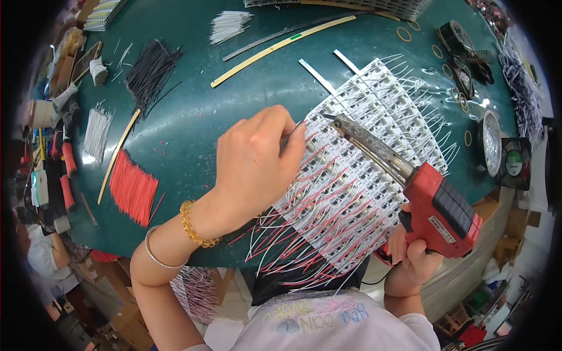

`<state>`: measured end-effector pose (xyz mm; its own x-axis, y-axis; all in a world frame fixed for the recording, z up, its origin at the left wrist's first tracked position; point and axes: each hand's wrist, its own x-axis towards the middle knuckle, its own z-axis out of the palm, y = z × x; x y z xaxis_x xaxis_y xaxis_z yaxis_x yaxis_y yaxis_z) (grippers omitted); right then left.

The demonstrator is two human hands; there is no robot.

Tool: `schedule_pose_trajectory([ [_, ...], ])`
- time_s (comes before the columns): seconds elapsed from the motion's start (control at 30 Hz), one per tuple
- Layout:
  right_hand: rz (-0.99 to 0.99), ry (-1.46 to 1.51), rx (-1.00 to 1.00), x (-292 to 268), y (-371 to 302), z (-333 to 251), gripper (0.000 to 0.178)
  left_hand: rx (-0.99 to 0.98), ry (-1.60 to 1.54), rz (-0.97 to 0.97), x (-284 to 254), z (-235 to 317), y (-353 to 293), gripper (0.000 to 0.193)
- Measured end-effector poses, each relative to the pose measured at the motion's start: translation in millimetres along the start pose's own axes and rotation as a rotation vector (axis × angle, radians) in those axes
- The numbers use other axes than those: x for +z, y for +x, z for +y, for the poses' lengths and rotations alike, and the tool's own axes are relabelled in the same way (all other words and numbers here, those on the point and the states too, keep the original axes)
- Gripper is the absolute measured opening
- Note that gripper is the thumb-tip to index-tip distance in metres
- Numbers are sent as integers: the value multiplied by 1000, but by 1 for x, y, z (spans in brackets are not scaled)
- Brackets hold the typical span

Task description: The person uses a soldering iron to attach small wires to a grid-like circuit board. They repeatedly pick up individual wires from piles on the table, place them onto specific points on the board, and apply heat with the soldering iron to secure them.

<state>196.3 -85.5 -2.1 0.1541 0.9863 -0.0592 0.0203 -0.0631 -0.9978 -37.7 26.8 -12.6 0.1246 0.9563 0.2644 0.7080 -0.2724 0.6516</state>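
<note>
My right hand (pixel 410 251) grips the handle of a red soldering gun (pixel 439 207), whose long metal tip (pixel 336 120) rests on a white panel of small circuit boards (pixel 374 105). My left hand (pixel 257 158) pinches a thin wire (pixel 291 136) against the panel just left of the tip. Several red and white wires (pixel 304 234) stick out from the panel's near rows toward me. The panel lies on a dark green table (pixel 193 123).
Bundles of cut wire lie on the table's left: red (pixel 133 188), white (pixel 97 133), black (pixel 149 71), and more white (pixel 229 26) at the back. Long yellow strips (pixel 281 45), rubber bands (pixel 404 34), a round metal dish (pixel 490 142) and a small fan (pixel 515 162) sit around.
</note>
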Motion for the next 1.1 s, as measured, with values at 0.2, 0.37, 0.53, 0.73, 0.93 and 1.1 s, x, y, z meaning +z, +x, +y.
schedule_pose_trajectory([
  [0.2, 12, -36, -70, -20, -10, 6, 75, 187, 26, 153, -25, 6, 3, 7],
  [0.37, -18, 110, -38, -13, -12, -4, 76, -24, -131, -84, -21, 27, -2, 9],
  [0.53, -21, 46, -55, -10, -16, -4, 76, 19, -72, -33, 0, 17, -5, 14],
  [0.73, -30, 52, 1, -8, -14, -2, 79, 14, -34, -57, 7, 12, -7, 16],
  [0.93, 41, -41, 170, -31, -21, 12, 72, 36, -37, -87, 2, 11, -5, 16],
  [1.1, 61, -30, 209, -39, -28, 21, 71, 44, -38, -79, 2, 10, -5, 15],
])
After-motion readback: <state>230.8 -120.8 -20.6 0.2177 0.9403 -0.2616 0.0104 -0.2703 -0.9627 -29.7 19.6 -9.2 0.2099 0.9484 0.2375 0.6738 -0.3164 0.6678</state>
